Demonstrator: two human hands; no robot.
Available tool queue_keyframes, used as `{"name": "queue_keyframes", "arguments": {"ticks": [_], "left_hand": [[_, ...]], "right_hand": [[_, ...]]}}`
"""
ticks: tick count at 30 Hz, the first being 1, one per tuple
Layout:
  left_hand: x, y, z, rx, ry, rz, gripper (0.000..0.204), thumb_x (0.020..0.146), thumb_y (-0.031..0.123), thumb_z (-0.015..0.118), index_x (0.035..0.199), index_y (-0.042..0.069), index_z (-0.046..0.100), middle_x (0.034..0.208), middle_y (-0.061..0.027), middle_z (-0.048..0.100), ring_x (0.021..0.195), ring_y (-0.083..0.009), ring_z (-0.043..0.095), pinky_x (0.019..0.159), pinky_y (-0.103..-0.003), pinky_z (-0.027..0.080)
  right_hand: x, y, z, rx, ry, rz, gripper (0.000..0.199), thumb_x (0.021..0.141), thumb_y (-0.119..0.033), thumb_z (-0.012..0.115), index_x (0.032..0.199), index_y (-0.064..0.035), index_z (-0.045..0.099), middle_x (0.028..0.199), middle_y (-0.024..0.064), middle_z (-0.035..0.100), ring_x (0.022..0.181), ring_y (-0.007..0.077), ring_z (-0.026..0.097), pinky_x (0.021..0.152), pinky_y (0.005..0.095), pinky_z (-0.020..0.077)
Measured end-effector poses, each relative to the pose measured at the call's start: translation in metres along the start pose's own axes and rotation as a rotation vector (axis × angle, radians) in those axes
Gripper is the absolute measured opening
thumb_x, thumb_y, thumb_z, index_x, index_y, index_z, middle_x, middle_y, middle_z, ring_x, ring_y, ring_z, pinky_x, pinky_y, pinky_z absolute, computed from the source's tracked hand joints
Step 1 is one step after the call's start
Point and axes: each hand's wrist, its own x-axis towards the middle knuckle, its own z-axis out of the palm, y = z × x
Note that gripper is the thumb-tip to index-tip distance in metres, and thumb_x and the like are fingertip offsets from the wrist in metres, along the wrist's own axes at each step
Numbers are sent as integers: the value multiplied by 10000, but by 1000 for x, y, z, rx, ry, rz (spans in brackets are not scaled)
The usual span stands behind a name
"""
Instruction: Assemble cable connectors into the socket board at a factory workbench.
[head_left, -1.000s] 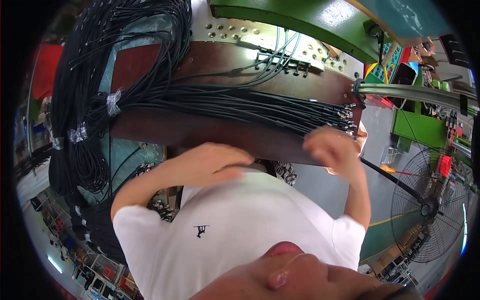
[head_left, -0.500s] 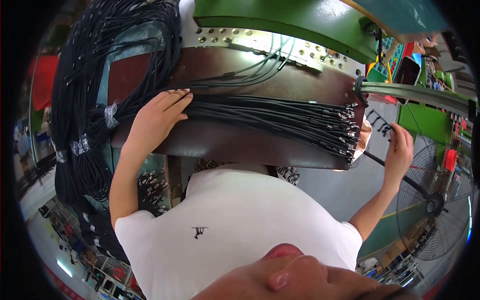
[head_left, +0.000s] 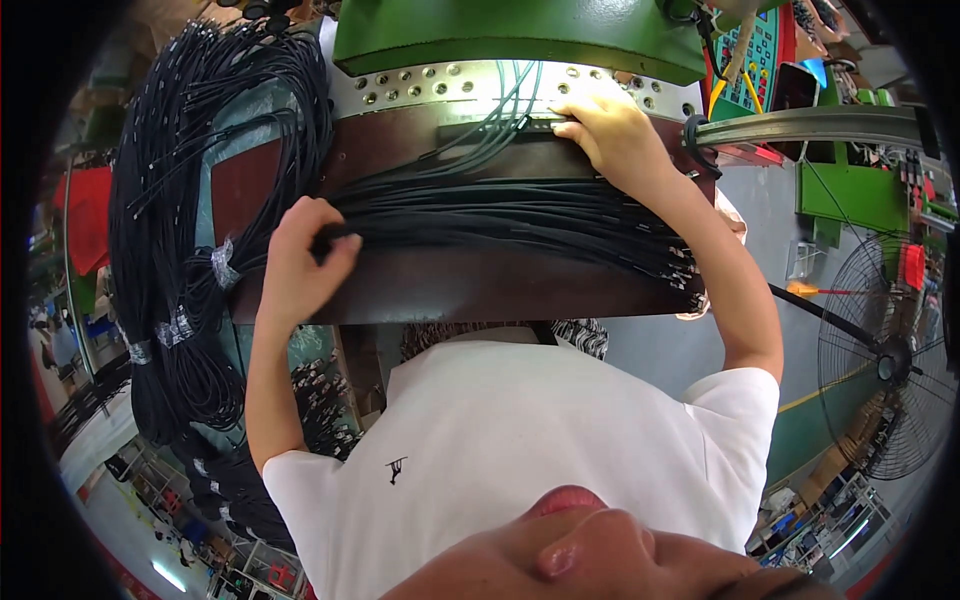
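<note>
My left hand is curled round black cables at the left part of a long bundle, its thumb and fingers bent toward each other. The bundle lies across a dark red-brown board, its small metal-tipped ends at the right. My right hand reaches to the far side of the board, thumb and fingers closed about a long narrow dark bar. The hand covers the bar's right part. Several thinner cables run over the bar toward a green machine.
A large hank of black cables, bound with clear wrap, hangs at the left. Behind the board is a perforated metal plate. A metal rail juts out at the right, above a black fan. A control panel stands at far right.
My right hand has moved from beyond the board's right edge, beside a small black branched piece, to the bar. That piece is out of sight. My left fingers have curled from lying flat.
</note>
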Motion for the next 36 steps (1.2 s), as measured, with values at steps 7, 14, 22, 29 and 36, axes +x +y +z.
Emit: {"name": "queue_keyframes", "arguments": {"ticks": [7, 14, 22, 29, 36], "left_hand": [[66, 110, 85, 137, -722, 287, 288, 835, 287, 629, 766, 12, 573, 728, -177, 620, 746, -373, 628, 647, -455, 486], [124, 105, 80, -684, -1309, -156, 205, 916, 180, 563, 890, -11, 633, 573, 13, 546, 479, -30, 447, 447, -208, 340], [124, 168, 99, -499, -1164, -19, 301, 907, 294, 578, 845, 1, 616, 702, -46, 627, 568, -113, 578, 535, -265, 493], [91, 165, 126, -1046, -1001, -240, 210, 967, 192, 504, 1025, 18, 607, 660, 13, 535, 511, -26, 416, 445, -182, 305], [35, 139, 130, -1222, -699, -210, 226, 992, 207, 485, 1060, 27, 603, 653, 35, 477, 568, -30, 405, 500, -192, 317]], "right_hand": [[-44, -62, -77, 298, 143, 117, 500, 773, -131, 699, 1249, -97, 551, 1133, 142, 551, 1056, 326, 543, 876, 401, 463], [-136, -73, -80, -195, -73, 312, 629, 608, -143, 734, 1213, -100, 568, 1201, 81, 538, 1145, 267, 508, 987, 449, 380], [-112, -53, -115, -381, -24, 296, 602, 618, -185, 733, 1196, -98, 590, 1240, 96, 540, 1164, 291, 495, 995, 458, 376], [-187, -66, -102, 504, 323, 413, 393, 882, -293, 650, 1137, 4, 615, 974, 124, 628, 835, 203, 604, 760, 291, 481], [-100, -66, -66, 1410, 703, 685, 306, 979, -224, 510, 1100, 40, 605, 996, 112, 656, 832, 148, 613, 728, 249, 488]]}}
